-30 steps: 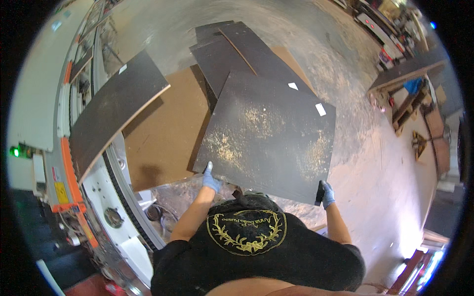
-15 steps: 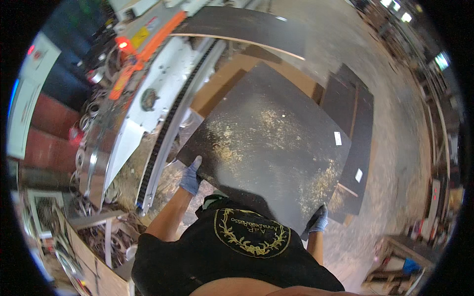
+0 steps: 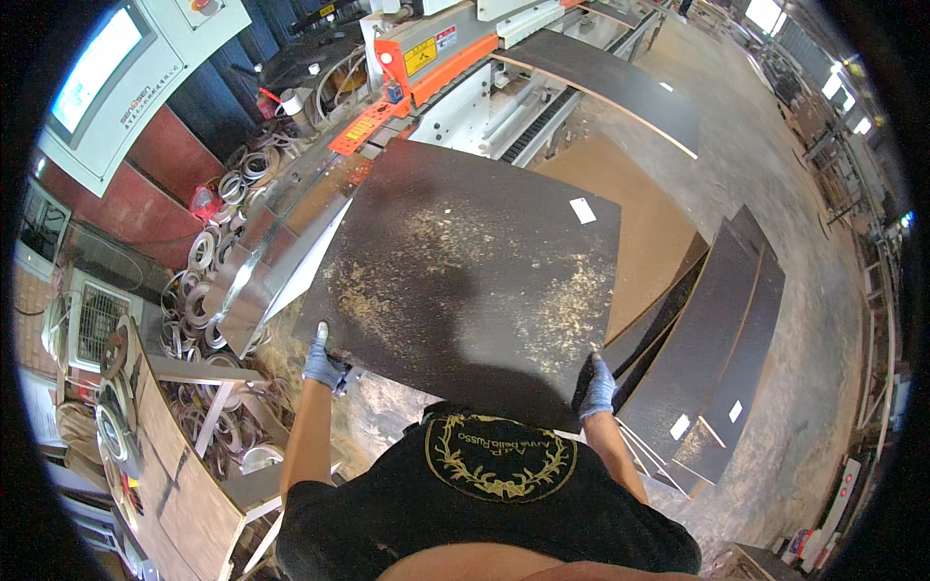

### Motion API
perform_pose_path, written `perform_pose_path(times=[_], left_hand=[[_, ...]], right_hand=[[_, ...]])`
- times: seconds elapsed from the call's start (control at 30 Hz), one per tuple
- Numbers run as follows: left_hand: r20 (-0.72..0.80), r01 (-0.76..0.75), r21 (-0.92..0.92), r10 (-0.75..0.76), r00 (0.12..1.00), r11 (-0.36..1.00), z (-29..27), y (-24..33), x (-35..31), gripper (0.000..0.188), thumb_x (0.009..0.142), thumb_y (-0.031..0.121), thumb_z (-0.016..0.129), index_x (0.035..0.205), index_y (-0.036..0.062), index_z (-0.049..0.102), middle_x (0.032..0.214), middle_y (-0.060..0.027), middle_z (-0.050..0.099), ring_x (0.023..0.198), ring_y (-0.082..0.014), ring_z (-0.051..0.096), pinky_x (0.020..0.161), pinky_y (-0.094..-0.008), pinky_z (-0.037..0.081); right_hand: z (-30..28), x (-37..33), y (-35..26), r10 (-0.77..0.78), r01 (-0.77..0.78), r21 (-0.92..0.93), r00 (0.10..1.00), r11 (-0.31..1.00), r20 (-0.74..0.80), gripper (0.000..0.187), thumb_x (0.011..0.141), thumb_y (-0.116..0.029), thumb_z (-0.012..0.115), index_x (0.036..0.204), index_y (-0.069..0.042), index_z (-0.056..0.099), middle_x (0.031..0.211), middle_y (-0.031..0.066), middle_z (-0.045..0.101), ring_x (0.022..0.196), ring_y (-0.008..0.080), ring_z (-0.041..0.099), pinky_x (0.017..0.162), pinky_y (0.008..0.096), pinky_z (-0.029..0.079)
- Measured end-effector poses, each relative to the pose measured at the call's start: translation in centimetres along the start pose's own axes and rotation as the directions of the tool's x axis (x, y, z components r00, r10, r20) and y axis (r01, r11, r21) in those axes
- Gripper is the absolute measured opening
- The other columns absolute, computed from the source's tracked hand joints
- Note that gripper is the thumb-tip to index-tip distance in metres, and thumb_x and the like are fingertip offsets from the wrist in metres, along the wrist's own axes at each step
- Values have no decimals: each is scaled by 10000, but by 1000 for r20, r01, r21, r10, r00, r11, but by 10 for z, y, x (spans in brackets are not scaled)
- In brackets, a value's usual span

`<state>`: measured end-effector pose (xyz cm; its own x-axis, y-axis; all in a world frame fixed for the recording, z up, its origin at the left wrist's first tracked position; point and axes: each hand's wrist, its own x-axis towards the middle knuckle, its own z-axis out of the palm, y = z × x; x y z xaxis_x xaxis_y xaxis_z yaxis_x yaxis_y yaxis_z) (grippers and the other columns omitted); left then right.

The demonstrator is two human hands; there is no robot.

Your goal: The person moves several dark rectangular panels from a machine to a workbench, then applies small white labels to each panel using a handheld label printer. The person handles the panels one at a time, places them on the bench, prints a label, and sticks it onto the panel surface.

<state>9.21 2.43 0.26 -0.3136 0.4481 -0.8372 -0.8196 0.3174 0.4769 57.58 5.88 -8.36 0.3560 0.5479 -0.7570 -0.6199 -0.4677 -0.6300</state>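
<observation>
A large dark panel [image 3: 484,281] is held up in front of me, strewn with pale wood chips [image 3: 572,310] and bearing a white label [image 3: 581,210] near its far right corner. My left hand [image 3: 324,364], in a blue-grey glove, grips the near left corner with the thumb on top. At the near right corner, my right hand [image 3: 597,389], gloved the same way, is closed on the panel's edge. The fingers under the panel are mostly hidden. Past its right side, a brown board [image 3: 644,218] shows partly from beneath.
Ahead stands a machine with an orange guard [image 3: 455,77]; another dark board [image 3: 610,77] lies along it. Dark panels [image 3: 722,329] are piled at the right. Tape rolls [image 3: 199,252] and a wooden-topped bench [image 3: 179,474] are at the left, below a control cabinet [image 3: 160,97].
The held panel has swung leftward over the machine's near end and turned, uncovering more of the brown board. Both hands keep their hold. My view has turned left too.
</observation>
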Motion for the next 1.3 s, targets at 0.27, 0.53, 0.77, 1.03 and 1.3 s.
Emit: perform_pose_path(times=[0.27,0.53,0.77,1.03,1.3], left_hand=[[124,-412,-28,412,903,911,-65,54,83,387,770,217,610,1120,96,496,1043,-72,572,930,-254,547,814,-391,440],[181,-245,-125,265,947,961,-56,76,109,462,809,348,526,1168,64,466,1175,-99,498,1037,-294,480,884,-425,387],[404,-190,-172,245,881,967,-18,82,95,546,842,394,411,1263,49,365,1303,-122,365,1160,-336,362,974,-455,287],[378,-57,23,44,925,998,-38,82,111,599,810,470,409,1291,122,337,1358,-91,284,1203,-287,318,991,-454,268],[427,-145,171,60,902,974,87,41,168,606,795,472,448,1292,144,335,1366,-79,267,1215,-276,304,987,-449,274]], right_hand=[[89,-103,38,337,-296,-168,881,940,332,278,750,-145,630,991,-55,524,867,65,564,757,198,534,632,327,453],[137,-115,111,371,-273,-312,872,910,319,285,807,-141,571,1067,-87,467,983,90,556,840,260,563,720,429,493],[143,-127,115,392,-355,-180,880,918,266,353,747,-245,657,1004,-37,534,933,77,572,827,198,525,733,331,429],[158,-118,109,79,-22,-641,995,767,61,459,683,-351,675,986,-15,599,906,117,612,813,212,571,709,343,457],[174,-107,56,-37,44,-601,999,798,25,466,685,-367,669,1003,-38,582,997,137,575,938,260,523,788,391,420]])
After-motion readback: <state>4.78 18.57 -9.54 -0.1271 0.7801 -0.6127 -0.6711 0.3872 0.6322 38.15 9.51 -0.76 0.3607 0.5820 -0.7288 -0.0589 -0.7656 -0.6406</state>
